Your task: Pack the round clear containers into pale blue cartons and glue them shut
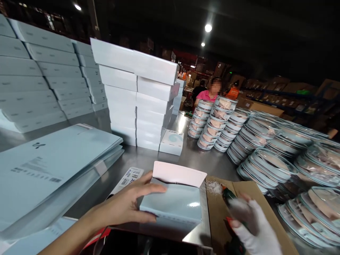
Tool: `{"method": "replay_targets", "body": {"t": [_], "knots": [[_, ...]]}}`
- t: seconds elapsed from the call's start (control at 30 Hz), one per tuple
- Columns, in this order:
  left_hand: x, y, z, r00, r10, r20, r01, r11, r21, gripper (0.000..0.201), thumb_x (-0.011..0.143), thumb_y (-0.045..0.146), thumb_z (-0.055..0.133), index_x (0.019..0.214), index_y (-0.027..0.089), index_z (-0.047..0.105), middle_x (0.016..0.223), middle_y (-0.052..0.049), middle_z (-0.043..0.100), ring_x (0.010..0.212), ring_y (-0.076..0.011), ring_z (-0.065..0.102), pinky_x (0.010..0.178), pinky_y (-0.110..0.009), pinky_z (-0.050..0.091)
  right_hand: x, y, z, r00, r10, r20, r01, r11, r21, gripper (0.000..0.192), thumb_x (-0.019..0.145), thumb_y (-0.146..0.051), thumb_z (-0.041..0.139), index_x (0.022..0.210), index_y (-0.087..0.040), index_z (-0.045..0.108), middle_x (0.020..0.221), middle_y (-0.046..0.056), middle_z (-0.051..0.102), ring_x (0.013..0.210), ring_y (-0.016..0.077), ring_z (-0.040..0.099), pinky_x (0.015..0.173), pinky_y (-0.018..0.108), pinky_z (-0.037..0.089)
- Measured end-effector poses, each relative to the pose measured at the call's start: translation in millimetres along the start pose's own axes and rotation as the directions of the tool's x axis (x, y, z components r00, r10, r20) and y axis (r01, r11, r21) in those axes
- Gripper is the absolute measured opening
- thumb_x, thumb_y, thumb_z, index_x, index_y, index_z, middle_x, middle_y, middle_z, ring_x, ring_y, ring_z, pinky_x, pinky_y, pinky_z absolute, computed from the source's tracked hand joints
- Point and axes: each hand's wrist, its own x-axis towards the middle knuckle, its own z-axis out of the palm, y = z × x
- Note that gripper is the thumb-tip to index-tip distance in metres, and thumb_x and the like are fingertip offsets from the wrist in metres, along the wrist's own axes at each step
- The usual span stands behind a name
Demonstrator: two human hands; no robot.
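Holding a small pale-blue box (172, 203) at the near edge of the steel table (148, 157), its white top flap (178, 173) standing open toward the far side

Left hand (127, 205) wrapped on the box's left end, thumb laid along the upper edge, fingers (148, 216) curled narrow under the near lower edge, so gripping the box

Box lying between thumb above and fingers below, flat on the table, mouth upward

Right hand (252, 226) in a white glove, blurred, just beside the box's right side over a brown cardboard sheet (220, 209); closed about something green, most likely a tool (228, 194); cannot tell how tight

Best done, at a guess, by keeping the left grip low and steady on the end wall, not pressing the thin sides inward, and leaving the flap free of the thumb so the mouth stays clear

Printed label slip (129, 177) flat on the table just left of the box, partly under the left hand

Flattened blue cartons (53, 166) piled at the left edge

Stack of white boxes (138, 95) toward the middle of the far side, one small box (172, 141) leaning at its foot; more white boxes (39, 71) in the far left corner

Rows of clear-lidded round tins (239, 131) filling the right side out to the right edge

Another person in a pink top (205, 95) beyond the far edge
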Motion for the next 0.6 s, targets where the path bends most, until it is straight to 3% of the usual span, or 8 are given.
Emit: {"method": "replay_targets", "body": {"t": [0.03,0.07,0.13,0.27,0.33,0.4,0.5,0.6], "knots": [[-0.4,-0.4,0.8,1.000,0.003,-0.010,-0.003,1.000,-0.005,0.057,0.076,0.031,0.089,0.130,0.037,0.072,0.148,-0.007,0.060,0.135,-0.0343,0.059,0.112,-0.046,0.049,4.8,-9.4,20.6,0.979,-0.175,0.102,0.168,0.983,0.074,0.109,0.052,-0.050,0.096,0.148,-0.032,0.048,0.139,0.010,0.070,0.133,0.0353,0.062,0.114,0.049,0.047],[-1.1,-1.7,2.6,1.000,0.009,-0.018,-0.010,1.000,-0.011,0.056,0.077,0.031,0.088,0.130,0.038,0.072,0.148,-0.007,0.059,0.136,-0.0341,0.058,0.112,-0.047,0.049,8.5,-18.5,40.0,0.949,-0.215,0.232,0.197,0.976,0.096,0.116,0.062,-0.048,0.094,0.159,-0.037,0.031,0.154,0.009,0.057,0.144,0.0308,0.051,0.121,0.050,0.036],[-3.0,-7.5,10.3,0.998,0.046,-0.048,-0.048,0.998,-0.028,0.052,0.079,0.033,0.088,0.128,0.038,0.072,0.148,-0.007,0.057,0.138,-0.0346,0.055,0.113,-0.048,0.048,11.8,-31.5,67.9,0.876,-0.265,0.402,0.220,0.963,0.155,0.114,0.070,-0.049,0.091,0.161,-0.040,0.023,0.159,0.009,0.051,0.147,0.0278,0.048,0.122,0.051,0.033],[-5.3,-24.0,34.2,0.934,0.192,-0.302,-0.256,0.948,-0.189,0.059,0.086,0.055,0.078,0.137,0.039,0.051,0.154,-0.012,0.041,0.135,-0.0344,0.059,0.107,-0.050,0.052,6.8,-26.2,75.4,0.841,-0.360,0.405,0.349,0.931,0.104,0.086,0.072,-0.038,0.090,0.149,-0.035,0.053,0.133,0.011,0.072,0.128,0.0335,0.066,0.103,0.048,0.056],[-6.2,-27.1,40.1,0.907,0.217,-0.360,-0.307,0.927,-0.214,0.068,0.089,0.056,0.074,0.145,0.041,0.038,0.147,-0.013,0.046,0.134,-0.0333,0.059,0.108,-0.053,0.050,3.8,-18.2,70.6,0.820,-0.397,0.413,0.418,0.907,0.043,0.074,0.074,-0.030,0.087,0.143,-0.038,0.060,0.125,0.009,0.075,0.119,0.0320,0.071,0.093,0.043,0.062],[-7.2,-23.3,36.9,0.928,0.218,-0.303,-0.283,0.940,-0.189,0.061,0.090,0.046,0.077,0.143,0.039,0.047,0.135,-0.011,0.057,0.135,-0.0325,0.058,0.112,-0.052,0.047,2.3,-16.6,70.5,0.773,-0.436,0.462,0.494,0.869,-0.005,0.067,0.076,-0.026,0.084,0.138,-0.041,0.063,0.129,0.007,0.073,0.116,0.0305,0.072,0.090,0.040,0.063],[-6.5,-6.8,20.6,0.973,0.195,-0.122,-0.211,0.968,-0.135,0.027,0.093,0.030,0.075,0.120,0.035,0.074,0.129,-0.009,0.062,0.136,-0.0303,0.056,0.114,-0.044,0.047,2.4,-28.7,79.0,0.678,-0.478,0.559,0.594,0.803,-0.034,0.059,0.080,-0.021,0.079,0.133,-0.045,0.066,0.134,0.005,0.068,0.123,0.0294,0.068,0.098,0.041,0.060],[-1.4,10.4,7.4,0.985,0.165,0.041,-0.161,0.983,-0.093,0.022,0.097,0.028,0.069,0.116,0.031,0.079,0.138,-0.011,0.059,0.142,-0.0305,0.051,0.118,-0.046,0.042,2.3,-42.4,86.7,0.589,-0.543,0.598,0.710,0.701,-0.062,0.059,0.086,-0.017,0.071,0.137,-0.046,0.062,0.144,0.004,0.063,0.130,0.0287,0.064,0.106,0.045,0.056]]}}
